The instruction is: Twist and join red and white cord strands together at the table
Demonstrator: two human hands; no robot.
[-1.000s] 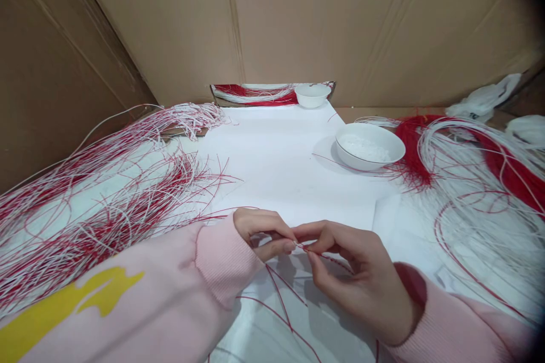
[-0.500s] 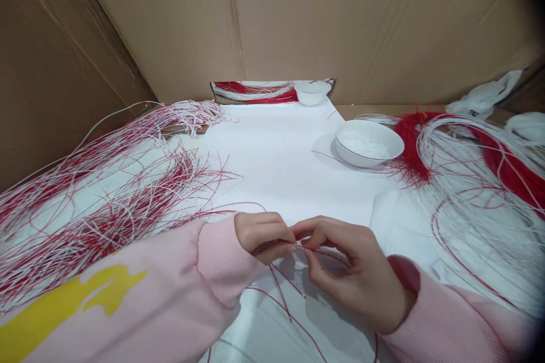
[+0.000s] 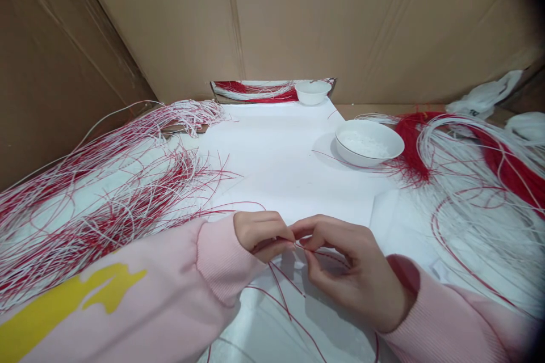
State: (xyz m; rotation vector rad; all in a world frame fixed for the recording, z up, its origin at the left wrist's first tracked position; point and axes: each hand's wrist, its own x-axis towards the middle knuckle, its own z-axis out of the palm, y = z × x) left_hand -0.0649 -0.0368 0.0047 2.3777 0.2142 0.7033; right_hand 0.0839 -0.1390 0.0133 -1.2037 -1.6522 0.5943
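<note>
Thin red cord (image 3: 327, 254) runs between my two hands, low in the middle of the view. My left hand (image 3: 266, 233) is closed, pinching the cord between thumb and fingers. From the right, my right hand (image 3: 351, 261) also pinches it, thumb and index finger close to my left fingertips. The fingers of both hands nearly meet, so the exact spot they grip is partly hidden. Red loose ends (image 3: 281, 292) hang below my left hand, and another red strand curves across the white surface beneath.
Bundles of red and white cords (image 3: 128, 204) cover the left side. A white bowl (image 3: 369, 143) with small white pieces stands right of centre, and a smaller bowl (image 3: 313, 92) at the back. Coiled white cord (image 3: 460, 164) and red skeins lie right. Cardboard walls (image 3: 289, 22) enclose the table.
Almost nothing differs. The fingers of both hands have shifted very slightly at the cord, and the pinch stays in the same place.
</note>
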